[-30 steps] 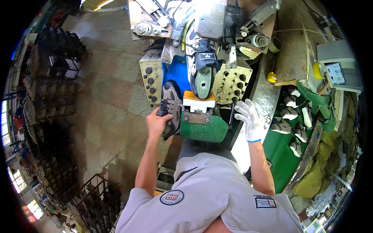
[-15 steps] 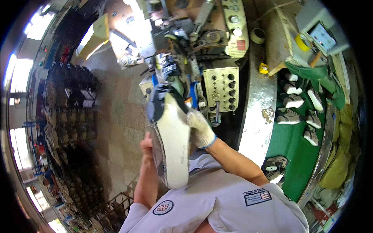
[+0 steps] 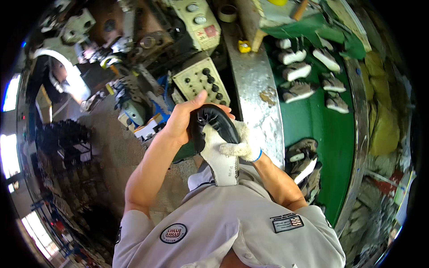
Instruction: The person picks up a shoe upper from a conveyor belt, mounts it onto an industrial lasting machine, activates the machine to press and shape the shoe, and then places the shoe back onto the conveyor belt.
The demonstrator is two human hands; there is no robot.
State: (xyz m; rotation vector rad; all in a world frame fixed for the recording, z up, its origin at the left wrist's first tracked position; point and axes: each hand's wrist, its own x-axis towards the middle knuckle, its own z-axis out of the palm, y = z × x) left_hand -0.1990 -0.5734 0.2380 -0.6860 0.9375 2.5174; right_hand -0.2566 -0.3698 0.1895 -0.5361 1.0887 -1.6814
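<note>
A shoe upper on a last (image 3: 221, 163) is held in front of my chest, its pale insole facing up and its black toe pointing away from me. My bare left hand (image 3: 181, 118) wraps round the toe from the left, thumb on the near side of the tip and fingers partly hidden behind it. My right hand (image 3: 243, 143), in a white knit glove with a blue cuff, grips the right side, its thumb lying across the insole. The heel end reaches down toward my shirt.
Beyond my hands stands a machine with a knobbed control box (image 3: 201, 82). At right, a worn metal ledge (image 3: 257, 89) borders a green surface (image 3: 333, 147) carrying several shoes (image 3: 298, 91). A yellow tape measure (image 3: 244, 46) lies on the ledge. Shelving racks (image 3: 62, 138) stand at far left.
The shoe has come away from the machine and closer to my body. My left hand has moved from its side up to the toe. The view has swung to the right.
</note>
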